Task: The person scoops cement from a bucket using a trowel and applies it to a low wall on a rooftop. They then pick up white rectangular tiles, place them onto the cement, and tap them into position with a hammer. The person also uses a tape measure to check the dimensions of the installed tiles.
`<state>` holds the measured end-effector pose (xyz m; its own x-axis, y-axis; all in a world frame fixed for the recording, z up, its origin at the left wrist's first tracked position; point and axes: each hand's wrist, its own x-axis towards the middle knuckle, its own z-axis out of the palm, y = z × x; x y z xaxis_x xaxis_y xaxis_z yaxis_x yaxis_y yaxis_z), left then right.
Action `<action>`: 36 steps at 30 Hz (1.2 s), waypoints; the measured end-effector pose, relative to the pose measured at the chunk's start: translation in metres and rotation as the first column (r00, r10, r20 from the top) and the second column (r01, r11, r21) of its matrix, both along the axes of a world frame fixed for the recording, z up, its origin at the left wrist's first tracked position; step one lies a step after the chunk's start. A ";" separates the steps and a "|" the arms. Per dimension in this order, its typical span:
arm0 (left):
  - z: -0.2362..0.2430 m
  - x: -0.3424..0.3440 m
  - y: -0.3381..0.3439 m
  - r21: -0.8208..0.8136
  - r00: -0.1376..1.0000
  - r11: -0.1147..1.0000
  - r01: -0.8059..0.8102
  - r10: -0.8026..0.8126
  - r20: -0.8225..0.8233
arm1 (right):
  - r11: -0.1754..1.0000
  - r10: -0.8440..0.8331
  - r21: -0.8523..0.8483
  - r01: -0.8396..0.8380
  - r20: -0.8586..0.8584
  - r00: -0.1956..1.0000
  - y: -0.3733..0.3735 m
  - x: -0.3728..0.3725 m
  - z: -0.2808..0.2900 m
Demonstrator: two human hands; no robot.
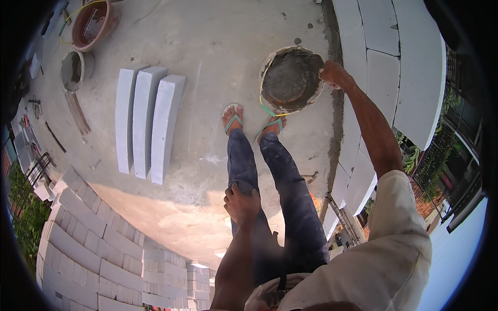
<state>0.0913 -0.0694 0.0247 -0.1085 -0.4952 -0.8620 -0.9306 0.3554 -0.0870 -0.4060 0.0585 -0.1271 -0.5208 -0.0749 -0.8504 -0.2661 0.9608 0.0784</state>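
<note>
My right hand [334,75] is closed at the right rim of a round bucket [265,78] on the concrete floor, and the fingertips are partly hidden there. Wet grey mortar [291,78] fills much of the bucket. A yellow cord handle [282,114] with a green sleeve hangs at its near side, by my right foot. On my left knee rests my left hand [242,203], empty, its fingers apart over the dark blue trouser leg [241,155].
Three long white blocks [148,122] lie side by side at left. Beyond them stand a reddish-brown tub [104,28] and a smaller mortar-stained bucket [85,65] beside a wooden piece [78,114]. A white block wall [381,72] runs along the right; stacked blocks [93,243] fill the lower left.
</note>
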 end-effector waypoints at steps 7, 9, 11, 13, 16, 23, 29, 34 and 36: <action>-0.003 0.006 -0.004 0.007 1.000 1.000 0.022 -0.022 0.005 | 0.713 0.689 -0.052 -0.699 -0.134 0.712 -0.096 0.057 -0.015; -0.002 0.004 -0.003 0.010 0.999 0.999 0.042 -0.042 0.011 | 0.631 0.761 -0.104 -0.769 -0.108 0.639 -0.095 0.080 -0.027; -0.002 0.004 -0.003 0.012 0.998 0.998 0.060 -0.060 0.009 | 0.469 0.870 -0.107 -0.877 -0.117 0.479 -0.088 0.112 -0.031; -0.003 0.002 -0.006 0.008 0.997 0.997 0.079 -0.079 -0.002 | 0.371 0.912 -0.114 -0.921 -0.139 0.385 -0.072 0.133 -0.036; -0.002 0.000 -0.006 -0.001 0.996 0.996 0.088 -0.088 -0.002 | 0.412 0.887 -0.116 -0.904 -0.175 0.427 -0.036 0.137 -0.033; -0.001 -0.009 -0.006 0.015 0.993 0.995 0.102 -0.103 0.050 | 0.534 0.832 0.127 -0.836 -0.252 0.493 -0.038 0.048 0.018; -0.004 -0.006 -0.004 0.019 0.994 0.995 0.101 -0.102 0.037 | 0.819 0.567 0.108 -0.563 -0.015 0.823 -0.020 0.041 -0.020; -0.005 -0.003 -0.003 0.021 0.996 0.996 0.086 -0.087 0.027 | 0.951 0.280 0.042 -0.308 0.314 0.907 0.020 0.066 -0.065; -0.007 -0.004 -0.004 0.009 0.995 0.995 0.095 -0.095 0.034 | 0.990 0.076 0.079 -0.115 0.388 0.918 0.006 0.085 -0.068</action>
<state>0.0871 -0.0734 0.0176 -0.1247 -0.4775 -0.8697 -0.8893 0.4426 -0.1155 -0.3213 0.0643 -0.1956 -0.1480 -0.0139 -0.9889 -0.3844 0.9221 0.0446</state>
